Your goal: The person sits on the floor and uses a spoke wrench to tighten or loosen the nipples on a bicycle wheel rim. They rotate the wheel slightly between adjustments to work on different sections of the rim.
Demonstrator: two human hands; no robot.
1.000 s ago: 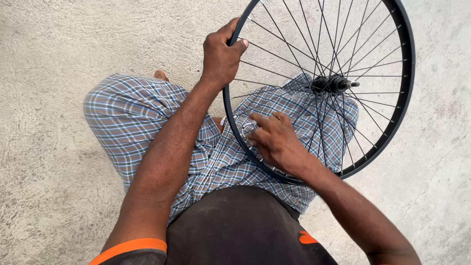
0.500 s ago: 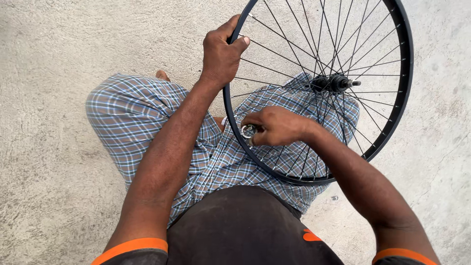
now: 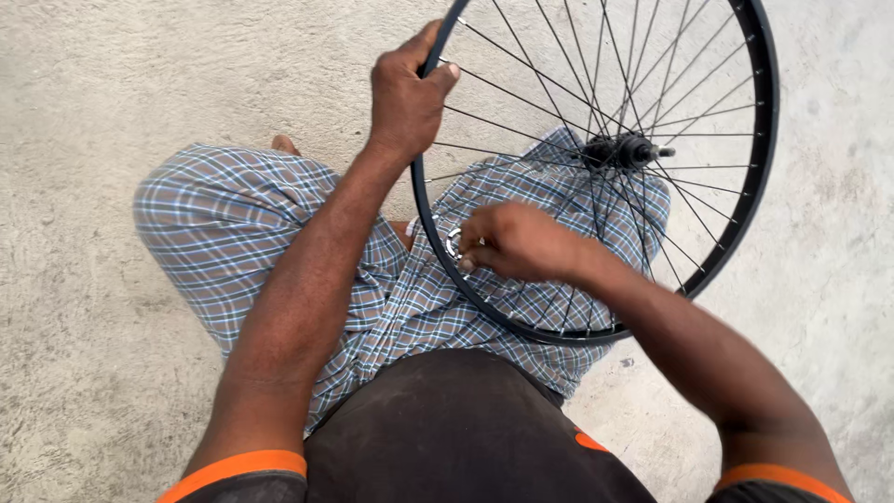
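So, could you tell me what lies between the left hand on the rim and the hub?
In the head view, only thin spokes cross from the left hand to the hub; concrete floor shows through.

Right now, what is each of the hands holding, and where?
Left hand grips the bicycle wheel by its black rim. Right hand pinches a small silver tool at the rim.

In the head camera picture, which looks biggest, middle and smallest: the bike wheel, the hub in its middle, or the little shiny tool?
1. Bike wheel, biggest.
2. Hub.
3. Shiny tool, partly hidden under the right hand, so hub versus tool is unsure.
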